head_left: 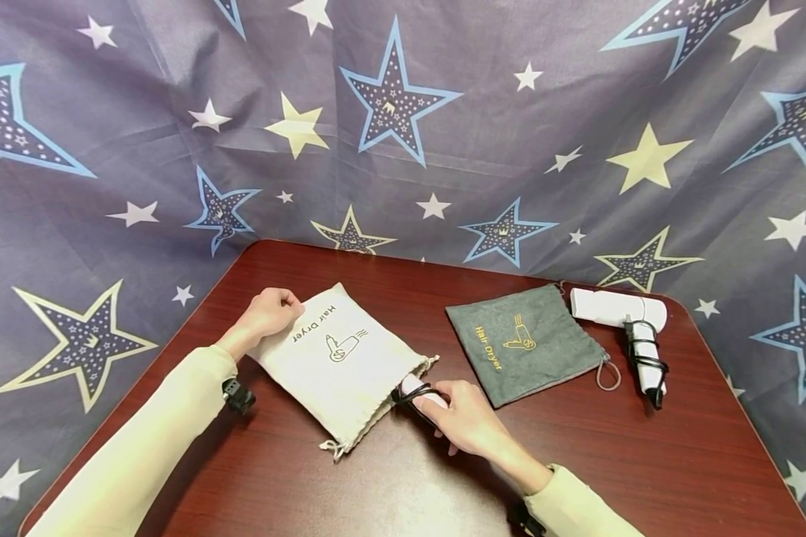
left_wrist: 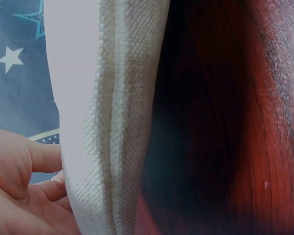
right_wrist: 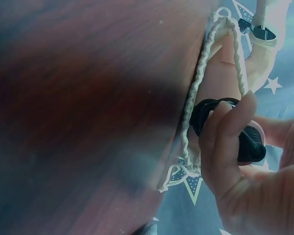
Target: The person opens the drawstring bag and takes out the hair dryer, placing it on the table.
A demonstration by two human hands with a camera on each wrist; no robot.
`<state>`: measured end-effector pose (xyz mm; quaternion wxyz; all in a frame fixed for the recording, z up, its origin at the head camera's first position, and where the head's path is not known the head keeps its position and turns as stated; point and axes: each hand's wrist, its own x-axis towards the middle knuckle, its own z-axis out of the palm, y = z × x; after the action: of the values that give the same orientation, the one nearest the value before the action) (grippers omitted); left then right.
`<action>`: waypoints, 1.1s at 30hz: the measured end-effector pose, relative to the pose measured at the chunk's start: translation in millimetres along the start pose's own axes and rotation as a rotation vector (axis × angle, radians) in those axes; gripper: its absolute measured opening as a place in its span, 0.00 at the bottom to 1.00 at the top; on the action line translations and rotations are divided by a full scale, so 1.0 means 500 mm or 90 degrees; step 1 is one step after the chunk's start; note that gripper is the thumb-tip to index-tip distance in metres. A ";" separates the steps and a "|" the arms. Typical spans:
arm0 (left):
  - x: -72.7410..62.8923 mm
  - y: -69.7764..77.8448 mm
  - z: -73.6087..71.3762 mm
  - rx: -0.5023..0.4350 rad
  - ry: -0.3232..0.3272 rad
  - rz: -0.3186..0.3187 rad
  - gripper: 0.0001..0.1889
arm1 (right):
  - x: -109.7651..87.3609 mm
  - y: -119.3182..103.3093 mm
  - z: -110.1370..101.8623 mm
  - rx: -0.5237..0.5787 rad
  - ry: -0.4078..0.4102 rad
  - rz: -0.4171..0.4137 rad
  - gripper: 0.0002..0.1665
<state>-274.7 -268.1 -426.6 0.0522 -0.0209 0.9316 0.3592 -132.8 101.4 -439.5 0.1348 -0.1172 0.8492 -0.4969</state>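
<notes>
A cream drawstring bag (head_left: 349, 380) printed with "Hair Dryer" lies on the table, its mouth toward the front right. My left hand (head_left: 272, 309) holds the bag's closed end at the far left corner; in the left wrist view, the cloth (left_wrist: 122, 122) hides some fingertips. With my right hand (head_left: 473, 421) I grip the handle of a white hair dryer (head_left: 413, 385) at the bag's mouth. Its black cord (right_wrist: 200, 116) is wound round the handle. The front part of the dryer is hidden inside the bag.
To the right lies a grey drawstring bag (head_left: 530, 373) with yellow print. Beside it, near the table's right edge, is another white hair dryer (head_left: 607, 307) with its cord wrapped round the handle. A star-patterned cloth (head_left: 470, 149) hangs behind the reddish-brown table (head_left: 698, 455).
</notes>
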 end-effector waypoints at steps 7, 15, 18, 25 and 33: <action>-0.001 0.001 -0.001 0.001 0.001 -0.003 0.10 | -0.002 0.003 -0.004 0.012 -0.006 -0.004 0.15; -0.002 -0.002 0.000 0.001 -0.001 -0.002 0.10 | -0.005 0.004 -0.006 0.016 -0.004 0.003 0.16; -0.002 -0.001 0.000 0.001 -0.002 -0.005 0.10 | -0.006 0.004 -0.008 0.019 -0.004 0.004 0.16; 0.001 -0.002 -0.003 0.006 -0.007 -0.004 0.11 | -0.008 0.005 -0.010 0.015 -0.003 0.006 0.17; 0.004 -0.002 -0.003 0.009 -0.007 -0.003 0.11 | -0.010 0.005 -0.012 0.009 0.002 0.005 0.17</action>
<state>-276.8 -269.7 -426.2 0.0583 -0.0207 0.9338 0.3524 -130.4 109.1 -438.5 0.1364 -0.1124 0.8461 -0.5028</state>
